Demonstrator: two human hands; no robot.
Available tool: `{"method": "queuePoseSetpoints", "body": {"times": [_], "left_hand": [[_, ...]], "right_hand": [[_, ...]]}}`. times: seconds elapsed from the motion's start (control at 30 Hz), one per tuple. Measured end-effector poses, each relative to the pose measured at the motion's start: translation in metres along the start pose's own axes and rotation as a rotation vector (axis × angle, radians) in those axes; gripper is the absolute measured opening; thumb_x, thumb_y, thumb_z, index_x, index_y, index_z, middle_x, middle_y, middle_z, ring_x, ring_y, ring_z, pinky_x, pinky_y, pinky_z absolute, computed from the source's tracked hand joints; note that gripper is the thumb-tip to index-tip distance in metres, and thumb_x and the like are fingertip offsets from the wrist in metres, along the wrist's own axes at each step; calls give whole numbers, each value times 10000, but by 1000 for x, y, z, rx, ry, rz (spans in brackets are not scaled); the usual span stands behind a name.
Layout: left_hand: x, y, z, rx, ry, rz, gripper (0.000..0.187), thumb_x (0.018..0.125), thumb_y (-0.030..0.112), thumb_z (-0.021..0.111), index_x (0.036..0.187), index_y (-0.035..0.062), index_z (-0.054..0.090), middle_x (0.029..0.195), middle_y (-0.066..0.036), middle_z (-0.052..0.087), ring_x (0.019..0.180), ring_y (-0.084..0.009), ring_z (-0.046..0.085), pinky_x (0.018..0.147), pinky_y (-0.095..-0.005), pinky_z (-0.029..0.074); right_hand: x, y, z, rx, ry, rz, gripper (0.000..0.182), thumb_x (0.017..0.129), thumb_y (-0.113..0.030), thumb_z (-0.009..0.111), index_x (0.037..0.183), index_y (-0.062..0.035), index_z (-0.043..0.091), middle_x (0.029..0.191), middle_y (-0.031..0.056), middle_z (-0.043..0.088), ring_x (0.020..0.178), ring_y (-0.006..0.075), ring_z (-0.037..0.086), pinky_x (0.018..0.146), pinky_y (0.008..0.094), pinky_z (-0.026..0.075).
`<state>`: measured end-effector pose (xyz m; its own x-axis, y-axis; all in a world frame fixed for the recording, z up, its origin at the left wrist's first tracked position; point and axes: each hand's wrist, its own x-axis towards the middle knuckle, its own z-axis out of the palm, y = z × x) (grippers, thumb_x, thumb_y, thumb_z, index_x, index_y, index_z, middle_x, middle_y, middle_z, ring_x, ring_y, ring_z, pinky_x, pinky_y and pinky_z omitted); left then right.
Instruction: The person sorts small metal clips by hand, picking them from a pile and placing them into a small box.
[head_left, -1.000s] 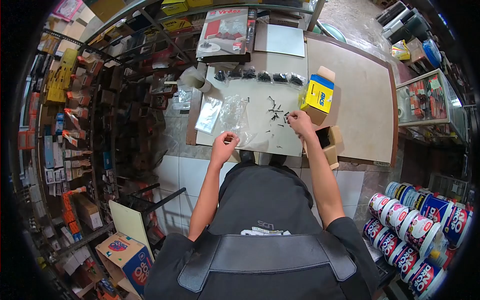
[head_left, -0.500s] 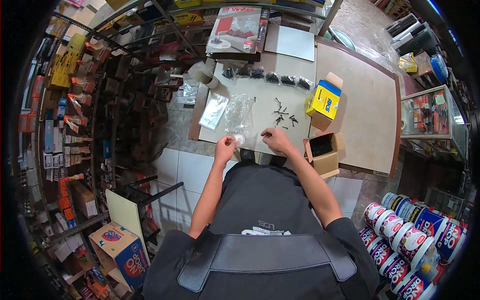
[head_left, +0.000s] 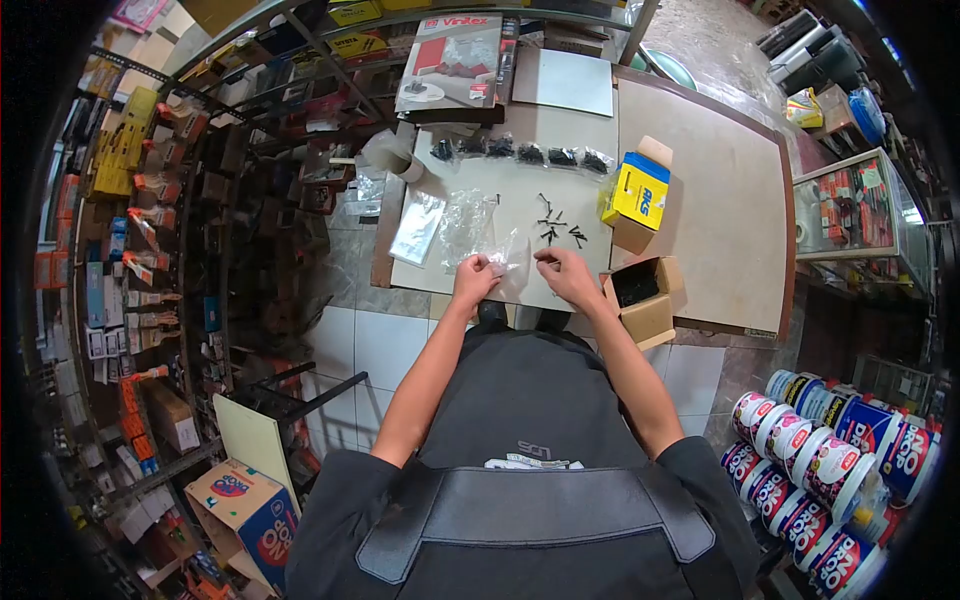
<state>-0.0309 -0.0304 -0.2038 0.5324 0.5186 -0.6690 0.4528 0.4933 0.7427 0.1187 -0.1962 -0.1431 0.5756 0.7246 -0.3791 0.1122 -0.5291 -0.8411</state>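
Note:
My left hand [head_left: 476, 280] is closed on a small clear plastic bag [head_left: 513, 258] at the table's near edge. Just to the right, my right hand [head_left: 567, 276] has thumb and fingertips pinched together; what they hold, if anything, is too small to make out. Beyond it lies a loose group of dark screws [head_left: 550, 234], with a single screw [head_left: 497, 199] apart to the left. Clear crumpled plastic bags [head_left: 465, 222] lie beyond my left hand, beside a stack of flat clear bags [head_left: 418, 227]. An open cardboard box [head_left: 650, 318] with dark contents stands by my right wrist.
Several filled bags of dark pieces [head_left: 532, 154] line up across the table [head_left: 705, 190]. A yellow and blue box [head_left: 637, 192] stands right of the screws. A Vinilex box [head_left: 450, 65] is at the back. Paint pails [head_left: 820, 465] are stacked lower right; shelves [head_left: 190, 250] crowd the left.
My left hand has moved right and slightly forward, and the small bag now stands up toward my right hand. My right hand stays pinched and has shifted slightly right.

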Motion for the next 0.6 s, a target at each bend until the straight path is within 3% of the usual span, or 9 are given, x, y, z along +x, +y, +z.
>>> {"method": "queuePoseSetpoints", "body": {"times": [0.07,0.17,0.23,0.3,0.37,0.47,0.53,0.57,0.6], "left_hand": [[7,4,13,47,-36,12,91,974,31,575,1052,12,617,1003,-70,672,927,-150,690,735,-246,604],[21,4,27,9,-72,-22,149,977,43,578,1117,31,629,1061,-72,686,969,-152,693,757,-251,602],[22,12,36,-35,-122,-78,190,986,40,543,1159,48,619,1127,-70,684,990,-158,695,791,-272,602],[20,21,41,-52,-152,-95,207,990,38,522,1177,53,608,1149,-70,679,1002,-171,696,815,-291,601],[18,26,43,-68,-180,-112,224,993,35,501,1195,57,597,1171,-70,674,1014,-185,697,838,-310,600],[20,33,40,-188,-191,-79,122,992,37,495,1085,63,569,1088,-81,659,925,-216,705,750,-322,602],[27,40,32,-332,-162,-91,149,987,27,477,1106,58,561,1115,-105,654,910,-244,706,718,-332,598],[32,44,27,-328,-163,-90,149,987,27,477,1106,58,561,1115,-105,654,910,-244,706,718,-332,598],[40,45,23,-321,-127,-39,184,992,48,494,1166,51,555,1134,-116,659,945,-260,702,745,-346,598]], "right_hand": [[-5,3,-12,23,103,-29,293,929,-178,648,1173,-21,690,1056,162,740,934,274,730,828,358,569],[-18,5,-38,68,184,-25,289,933,-175,645,1173,-20,688,1045,159,738,906,263,732,816,357,569],[-27,15,-53,109,241,-45,272,951,-156,628,1169,-2,681,981,143,739,871,217,732,757,328,569],[-36,19,-68,417,302,45,245,965,-132,608,1147,18,675,916,118,733,835,161,713,700,283,553],[-50,14,-80,500,378,81,214,974,-104,589,1128,21,672,876,89,720,782,125,686,658,247,532],[-61,52,-108,456,436,214,246,967,-101,611,1170,30,653,970,84,697,737,112,650,648,246,528],[-65,73,-115,56,549,235,311,909,-110,653,1183,38,646,946,122,710,724,187,690,686,319,571],[-66,85,-114,59,550,235,311,909,-110,653,1183,38,646,946,122,710,724,187,690,686,319,571],[-66,102,-110,-175,508,157,354,869,-108,671,1191,38,642,987,163,703,794,258,702,746,368,575]]}}
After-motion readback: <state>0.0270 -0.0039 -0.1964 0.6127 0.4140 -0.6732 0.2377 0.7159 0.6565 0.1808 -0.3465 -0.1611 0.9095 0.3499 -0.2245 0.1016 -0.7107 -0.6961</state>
